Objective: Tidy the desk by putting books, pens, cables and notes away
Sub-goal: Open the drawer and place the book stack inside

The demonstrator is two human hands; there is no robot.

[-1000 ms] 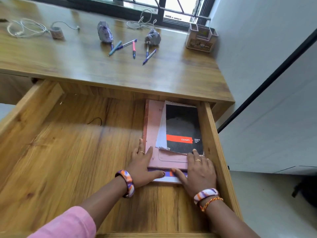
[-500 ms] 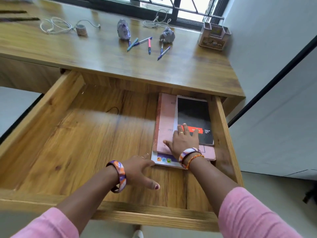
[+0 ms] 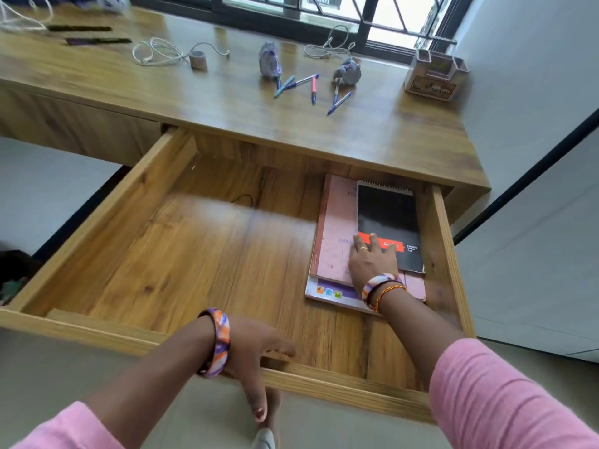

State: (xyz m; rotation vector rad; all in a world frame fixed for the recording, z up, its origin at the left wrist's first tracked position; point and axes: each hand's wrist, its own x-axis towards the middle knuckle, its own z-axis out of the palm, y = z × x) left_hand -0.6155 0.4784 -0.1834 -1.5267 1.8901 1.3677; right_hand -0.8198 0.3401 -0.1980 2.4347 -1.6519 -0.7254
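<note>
1. daylight from a barred window (image 3: pixel 340 8) at the top of the frame falls on a wooden counter (image 3: pixel 227 102); below it an open drawer (image 3: pixel 201 254) fills the middle of the frame.
2. the books are already in the drawer's right end, centre right of the frame: a black spiral pad (image 3: pixel 389 218) on a pink book (image 3: pixel 335 241) on a white and purple book (image 3: pixel 327 291), stacked and touching.
3. the right hand (image 3: pixel 372 262) lies flat on the stack, its grip spread, fingers straight across the pad's red band and the pink cover; it presses, it does not pinch.
4. the left hand (image 3: pixel 256 361) is at the drawer's front rail (image 3: pixel 340 384), lower centre; thumb over the top edge, fingers hanging in front; whether it truly clasps the rail i cannot tell.
5. judged step: settling the stack; press down evenly and nudge the three edges flush against the right wall, so nothing rides up.
6. lift the right hand straight off rather than dragging, or the pad may slide.
7. leave the drawer open, i would say; more remains on the counter: pens (image 3: pixel 311 87) upper centre, white cable (image 3: pixel 158 53) upper left, another cable (image 3: pixel 330 47) by the window, crumpled papers (image 3: pixel 270 61).
8. a pen holder (image 3: pixel 432 76) stands upper right, a likely home for the pens.
</note>
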